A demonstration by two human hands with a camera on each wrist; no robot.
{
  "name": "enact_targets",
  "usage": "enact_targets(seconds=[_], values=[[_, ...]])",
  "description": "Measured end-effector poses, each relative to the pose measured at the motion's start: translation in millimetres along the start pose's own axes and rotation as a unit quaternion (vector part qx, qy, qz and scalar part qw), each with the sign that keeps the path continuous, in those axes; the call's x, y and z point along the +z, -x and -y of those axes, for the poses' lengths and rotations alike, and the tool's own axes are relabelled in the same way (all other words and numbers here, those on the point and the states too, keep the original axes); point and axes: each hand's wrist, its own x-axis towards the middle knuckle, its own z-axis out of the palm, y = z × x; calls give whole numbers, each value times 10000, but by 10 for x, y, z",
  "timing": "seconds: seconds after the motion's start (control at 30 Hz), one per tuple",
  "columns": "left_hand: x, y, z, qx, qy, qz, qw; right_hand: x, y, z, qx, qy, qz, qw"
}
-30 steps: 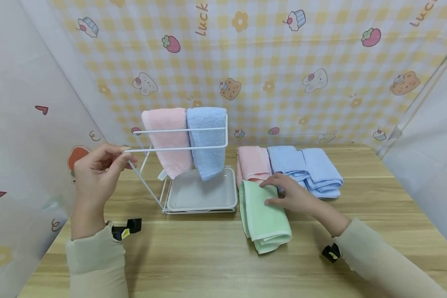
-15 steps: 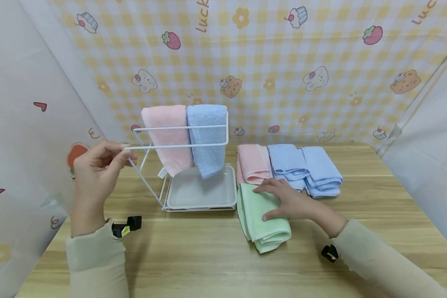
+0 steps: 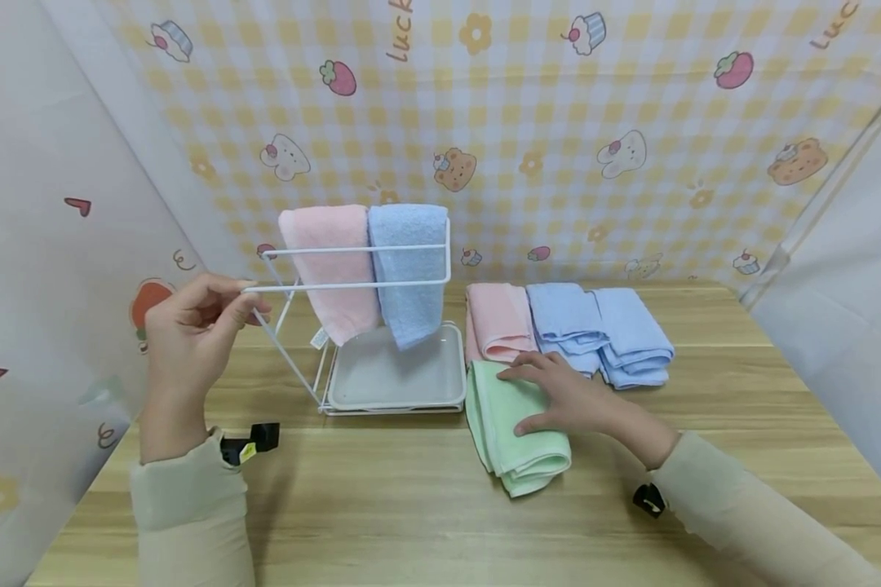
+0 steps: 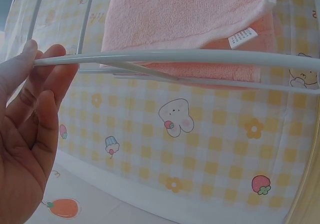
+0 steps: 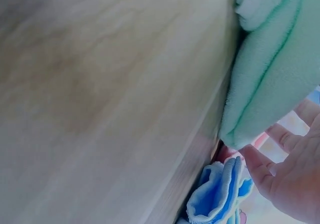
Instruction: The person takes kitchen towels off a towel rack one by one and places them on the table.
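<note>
At the near left corner of a white wire rack (image 3: 338,286), my left hand (image 3: 191,350) pinches the end of the front bar between thumb and fingers. A pink towel (image 3: 330,269) and a blue towel (image 3: 411,269) hang side by side over the rack's rear bar. My right hand (image 3: 565,399) rests on a folded green towel (image 3: 517,448), thumb and fingers spread across its top. In the right wrist view those fingers (image 5: 257,166) lie against the green towel's side. Part of the towel is hidden beneath the hand.
A grey tray (image 3: 396,383) sits in the rack's base. Behind the green towel lie a folded pink towel (image 3: 501,318) and two folded blue towels (image 3: 567,318) in a row. A patterned cloth backdrop (image 3: 529,106) stands behind the wooden table (image 3: 382,505).
My right hand has shifted slightly left and down on the green towel, whose upper edge has moved a little left, off the pink one. The left hand keeps its hold on the rack.
</note>
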Motion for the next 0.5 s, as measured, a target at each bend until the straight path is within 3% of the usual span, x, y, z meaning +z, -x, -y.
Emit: enact_targets(seconds=[0.3,0.5], values=[[-5,6,-13,23,-149,55,9999,-87,20,8,-196,-730,-159,9970],[-5,8,-6,24,-68,25,10000,-211,-80,69,-459,-1296,-380,9898]])
